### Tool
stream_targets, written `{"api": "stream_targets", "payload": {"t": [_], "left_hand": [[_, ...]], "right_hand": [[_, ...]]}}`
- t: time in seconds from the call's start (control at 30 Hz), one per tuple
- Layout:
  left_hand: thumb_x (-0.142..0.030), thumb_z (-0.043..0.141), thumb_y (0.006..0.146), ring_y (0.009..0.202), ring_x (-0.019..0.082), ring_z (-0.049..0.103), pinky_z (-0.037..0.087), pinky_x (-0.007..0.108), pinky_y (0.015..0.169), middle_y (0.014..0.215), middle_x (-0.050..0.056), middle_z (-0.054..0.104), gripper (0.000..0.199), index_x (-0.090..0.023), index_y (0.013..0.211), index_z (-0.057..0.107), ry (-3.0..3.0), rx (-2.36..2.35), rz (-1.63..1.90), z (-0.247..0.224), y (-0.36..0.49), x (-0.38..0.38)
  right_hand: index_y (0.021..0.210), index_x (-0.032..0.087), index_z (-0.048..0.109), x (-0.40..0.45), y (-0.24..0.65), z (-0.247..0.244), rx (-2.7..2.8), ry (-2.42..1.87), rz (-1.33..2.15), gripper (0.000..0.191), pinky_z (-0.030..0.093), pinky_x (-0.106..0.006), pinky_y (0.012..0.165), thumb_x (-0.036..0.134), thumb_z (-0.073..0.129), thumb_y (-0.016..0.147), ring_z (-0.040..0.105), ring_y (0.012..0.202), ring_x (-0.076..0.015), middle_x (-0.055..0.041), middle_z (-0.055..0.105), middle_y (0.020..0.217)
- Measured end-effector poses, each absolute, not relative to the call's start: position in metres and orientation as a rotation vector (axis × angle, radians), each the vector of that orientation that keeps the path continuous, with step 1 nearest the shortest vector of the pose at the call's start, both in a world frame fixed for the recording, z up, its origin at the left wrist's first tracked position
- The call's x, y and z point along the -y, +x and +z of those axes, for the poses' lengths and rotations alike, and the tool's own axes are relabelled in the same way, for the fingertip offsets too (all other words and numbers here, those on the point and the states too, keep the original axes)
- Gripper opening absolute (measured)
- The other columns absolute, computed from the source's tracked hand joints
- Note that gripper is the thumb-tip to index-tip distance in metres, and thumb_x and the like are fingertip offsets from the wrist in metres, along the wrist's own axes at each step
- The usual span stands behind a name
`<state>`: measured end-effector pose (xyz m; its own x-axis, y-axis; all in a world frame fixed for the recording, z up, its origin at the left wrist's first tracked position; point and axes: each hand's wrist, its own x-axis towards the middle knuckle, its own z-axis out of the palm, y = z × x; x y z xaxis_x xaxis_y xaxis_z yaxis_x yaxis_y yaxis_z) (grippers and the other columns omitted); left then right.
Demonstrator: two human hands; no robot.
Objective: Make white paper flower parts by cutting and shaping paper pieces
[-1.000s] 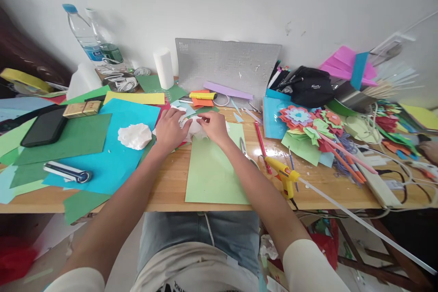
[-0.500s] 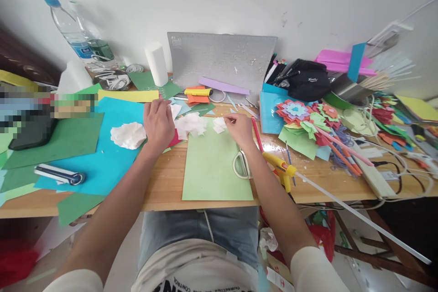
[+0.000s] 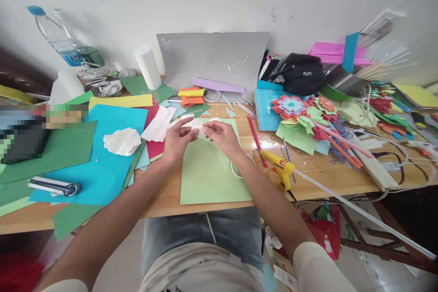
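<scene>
Above the top part of a light green paper sheet (image 3: 212,178), my left hand (image 3: 179,140) and my right hand (image 3: 222,138) meet. Between their thumbs and fingertips they pinch a small piece of thin white paper (image 3: 200,131). More white paper lies behind the fingers, mostly hidden by them. Left of my left hand, folded white paper (image 3: 159,124) rests over red paper. Farther left, a crumpled white paper piece (image 3: 122,142) sits on a blue sheet (image 3: 102,180). A scissors handle (image 3: 235,171) shows partly from under my right forearm.
A yellow glue gun (image 3: 281,169) with a long stick lies right of my right forearm, near a red pen (image 3: 256,139). Paper flowers (image 3: 292,107) stand behind it. A yellow cutter (image 3: 192,93) and grey cutting mat (image 3: 212,59) are at the back; a stapler-like tool (image 3: 54,186) lies left.
My left hand has moved right, off the white paper at the left, uncovering it. My right hand has shifted slightly left with its small white piece; both hands now meet at it.
</scene>
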<state>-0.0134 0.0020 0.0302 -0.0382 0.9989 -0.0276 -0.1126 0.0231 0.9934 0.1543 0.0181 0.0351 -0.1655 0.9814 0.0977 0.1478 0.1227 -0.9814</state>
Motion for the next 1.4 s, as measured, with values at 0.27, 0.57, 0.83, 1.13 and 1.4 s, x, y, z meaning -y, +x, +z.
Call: {"api": "stream_targets", "payload": {"t": [0.27, 0.57, 0.83, 1.13, 1.4], "left_hand": [[-0.045, 0.089, 0.061, 0.071, 0.016, 0.069, 0.058, 0.035, 0.082, 0.077, 0.004, 0.073, 0.059, -0.013, 0.107, 0.068, 1.042, -1.135, 1.213, 0.0315, -0.0142, -0.0026], [-0.046, 0.089, 0.059, 0.079, 0.017, 0.069, 0.059, 0.033, 0.077, 0.087, 0.006, 0.074, 0.049, -0.016, 0.094, 0.074, 1.01, -1.083, 1.173, 0.0298, -0.0136, -0.0031], [-0.052, 0.084, 0.065, 0.081, 0.016, 0.064, 0.059, 0.03, 0.073, 0.083, 0.003, 0.069, 0.04, -0.017, 0.081, 0.072, 1.01, -1.098, 1.169, 0.0316, -0.0139, -0.0016], [-0.057, 0.084, 0.063, 0.075, 0.015, 0.062, 0.058, 0.029, 0.072, 0.079, 0.003, 0.067, 0.045, -0.016, 0.076, 0.07, 1.041, -1.11, 1.132, 0.0281, -0.0143, -0.003], [-0.054, 0.086, 0.061, 0.082, 0.017, 0.065, 0.059, 0.029, 0.073, 0.087, 0.005, 0.071, 0.043, -0.018, 0.082, 0.075, 0.993, -1.089, 1.153, 0.0277, -0.0113, -0.0014]], "right_hand": [[0.076, 0.02, 0.068, -0.0181, 0.1492, 0.031, 1.327, -1.135, 1.315, 0.034, 0.048, -0.025, 0.06, 0.049, 0.081, 0.066, 0.059, 0.065, -0.0129, 0.0007, 0.065, 0.071], [0.076, 0.021, 0.07, -0.0159, 0.1478, 0.0272, 1.246, -1.142, 1.291, 0.029, 0.051, -0.026, 0.064, 0.049, 0.077, 0.071, 0.061, 0.066, -0.0131, -0.0005, 0.068, 0.073], [0.078, 0.021, 0.07, -0.0108, 0.1444, 0.0295, 1.369, -1.165, 1.181, 0.031, 0.052, -0.029, 0.067, 0.052, 0.074, 0.074, 0.062, 0.07, -0.0155, -0.0017, 0.068, 0.075], [0.074, 0.02, 0.067, -0.0123, 0.1458, 0.0331, 1.237, -1.165, 1.371, 0.037, 0.052, -0.027, 0.066, 0.052, 0.082, 0.064, 0.062, 0.065, -0.0134, -0.0003, 0.068, 0.071], [0.075, 0.021, 0.071, -0.0117, 0.1441, 0.0296, 1.206, -1.157, 1.308, 0.029, 0.053, -0.028, 0.066, 0.048, 0.079, 0.069, 0.064, 0.066, -0.0145, -0.0015, 0.069, 0.072]]}}
